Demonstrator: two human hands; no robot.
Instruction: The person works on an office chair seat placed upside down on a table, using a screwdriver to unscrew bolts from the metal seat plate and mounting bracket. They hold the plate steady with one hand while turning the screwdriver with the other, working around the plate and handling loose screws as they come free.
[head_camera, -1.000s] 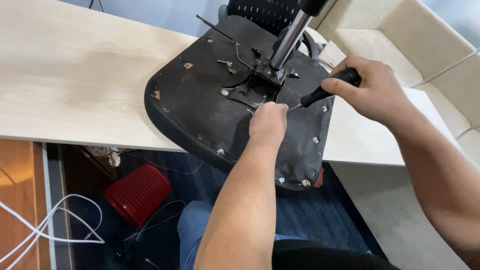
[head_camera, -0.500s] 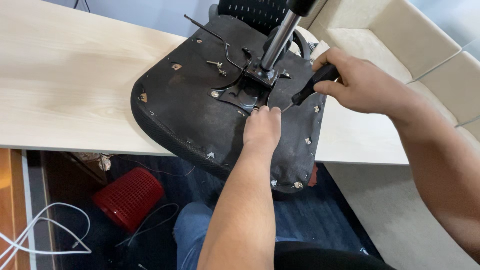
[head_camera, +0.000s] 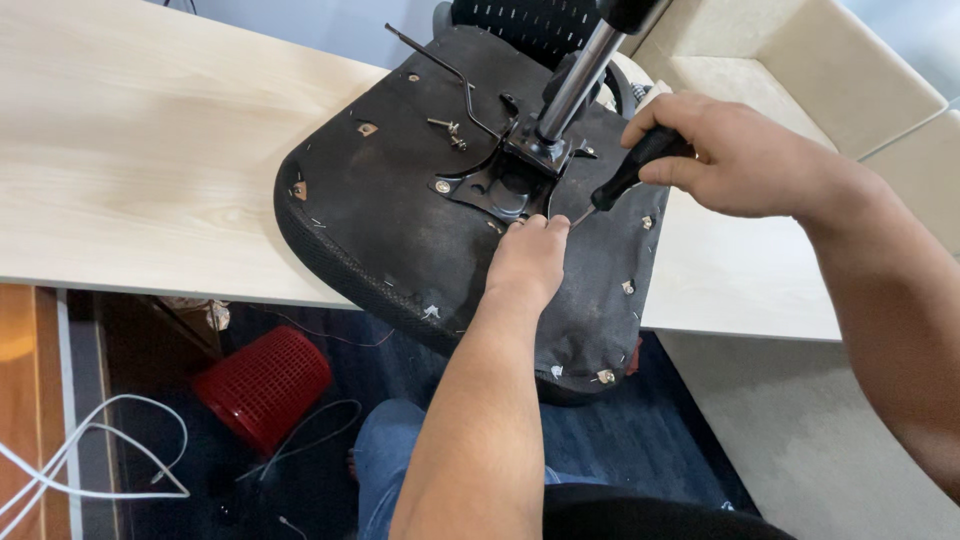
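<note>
Lying upside down across the edge of the pale wooden counter (head_camera: 130, 180), a black office chair seat (head_camera: 400, 240) shows its fabric underside, part of it hanging past the counter's front edge. At the seat's middle sits a black metal mounting plate (head_camera: 500, 185), from which a shiny gas-lift column (head_camera: 575, 85) rises at a slant toward the top of the view. A thin bent lever rod (head_camera: 450, 70) runs across the seat to the plate.

The right hand (head_camera: 740, 155) has its fingers wrapped tight around the black handle of a screwdriver (head_camera: 625, 180), whose tip points down and left to the plate's near corner. The left hand (head_camera: 530, 260) rests on the seat just below the plate, fingers curled together with the tips touching the spot beside the screwdriver tip; whether they pinch a small part I cannot tell.

Small metal staples and clips (head_camera: 605, 376) dot the seat's rim. Under the counter, a red mesh basket (head_camera: 265, 385) lies on its side on dark carpet, with white cables (head_camera: 90, 450) looping nearby. A cream cushioned sofa (head_camera: 800, 60) stands beyond the counter at the right.
</note>
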